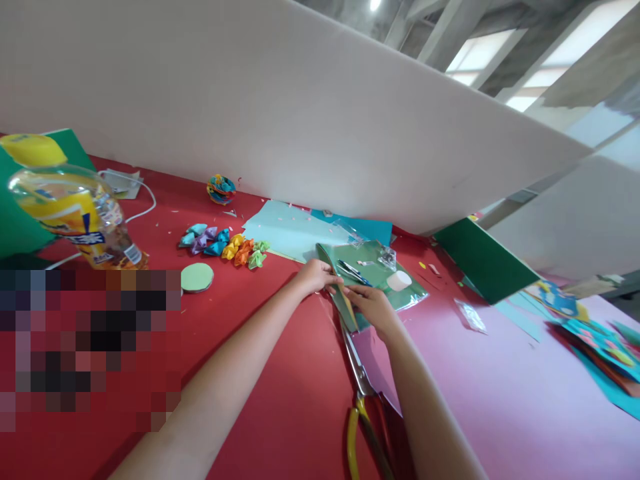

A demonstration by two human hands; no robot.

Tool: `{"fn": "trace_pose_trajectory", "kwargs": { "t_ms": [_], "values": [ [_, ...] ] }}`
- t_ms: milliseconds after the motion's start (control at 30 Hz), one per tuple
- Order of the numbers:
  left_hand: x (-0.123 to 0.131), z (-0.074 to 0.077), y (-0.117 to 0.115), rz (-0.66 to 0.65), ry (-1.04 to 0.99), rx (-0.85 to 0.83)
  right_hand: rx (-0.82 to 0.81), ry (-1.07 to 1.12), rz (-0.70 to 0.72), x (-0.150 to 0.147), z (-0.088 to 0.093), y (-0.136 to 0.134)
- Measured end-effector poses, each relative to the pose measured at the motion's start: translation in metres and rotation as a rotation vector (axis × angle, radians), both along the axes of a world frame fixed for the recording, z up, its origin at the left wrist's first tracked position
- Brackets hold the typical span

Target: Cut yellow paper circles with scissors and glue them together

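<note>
Scissors [362, 381] point away, green flap [342, 311] slanting lengthwise away-left, pinched by left grip [316, 276] and right grip [371, 304].

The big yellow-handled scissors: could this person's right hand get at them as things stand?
Probably yes: the scissors lie close to the right hand, and nothing seems to cover the visible handles. It would likely just have to leave the green sheet first.

Red tabletop [295, 393]: scissors [361, 381], folded papers [233, 247]
</note>
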State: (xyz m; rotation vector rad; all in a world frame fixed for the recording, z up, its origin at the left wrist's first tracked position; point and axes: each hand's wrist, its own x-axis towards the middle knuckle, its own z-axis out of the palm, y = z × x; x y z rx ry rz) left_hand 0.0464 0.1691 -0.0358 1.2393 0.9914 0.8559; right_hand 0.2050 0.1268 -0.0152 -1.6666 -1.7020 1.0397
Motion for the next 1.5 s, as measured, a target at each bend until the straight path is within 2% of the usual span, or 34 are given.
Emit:
{"fn": "trace_pose_trajectory", "kwargs": {
  "t_ms": [133, 400, 500, 867, 1500],
  "values": [
    [0.001, 0.005, -0.001, 0.003, -0.028, 0.002, -0.027, 0.105, -0.076, -0.001, -0.009, -0.002],
    [0.005, 0.006, -0.001, 0.057, 0.054, 0.057, 0.190, -0.170, -0.036, -0.003, -0.011, -0.001],
    [0.006, 0.004, 0.001, 0.067, 0.110, 0.070, 0.230, -0.184, -0.027, -0.002, -0.012, -0.001],
    [0.002, 0.004, 0.002, 0.010, 0.145, 0.074, 0.109, 0.025, -0.051, 0.001, -0.014, 0.001],
    [-0.002, 0.002, 0.005, -0.042, 0.123, 0.064, 0.068, 0.010, -0.066, -0.001, -0.008, 0.001]
  ]
}}
